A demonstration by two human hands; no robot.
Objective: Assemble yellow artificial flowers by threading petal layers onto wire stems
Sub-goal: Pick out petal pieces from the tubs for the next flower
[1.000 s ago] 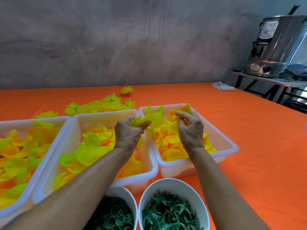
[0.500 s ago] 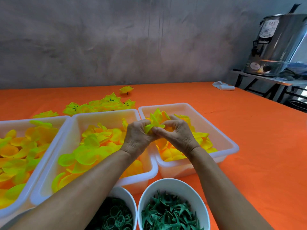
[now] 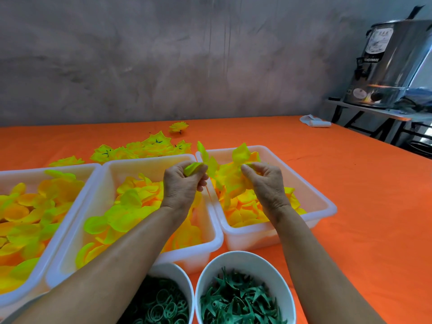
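My left hand (image 3: 181, 183) grips a bunch of yellow-green petal layers (image 3: 196, 167) above the gap between the middle and right trays. My right hand (image 3: 266, 181) pinches a yellow petal layer (image 3: 240, 155) over the right white tray (image 3: 322, 202), which holds loose yellow-orange petals. Both hands are held a little apart at the same height. No wire stem is plainly visible between them. Finished yellow flowers (image 3: 149, 148) lie in a heap on the orange table behind the trays.
The middle tray (image 3: 112, 169) and left tray (image 3: 77, 195) are full of yellow petals. Two white bowls at the front hold green rings (image 3: 161, 307) and green calyx pieces (image 3: 236, 302). A steel urn (image 3: 392, 64) stands on a side stand at right. A white roll (image 3: 315, 122) lies far back.
Half a second ago my fingertips met over the petals; the hands have since drawn apart, the right one lifting a yellow petal layer off to the right.
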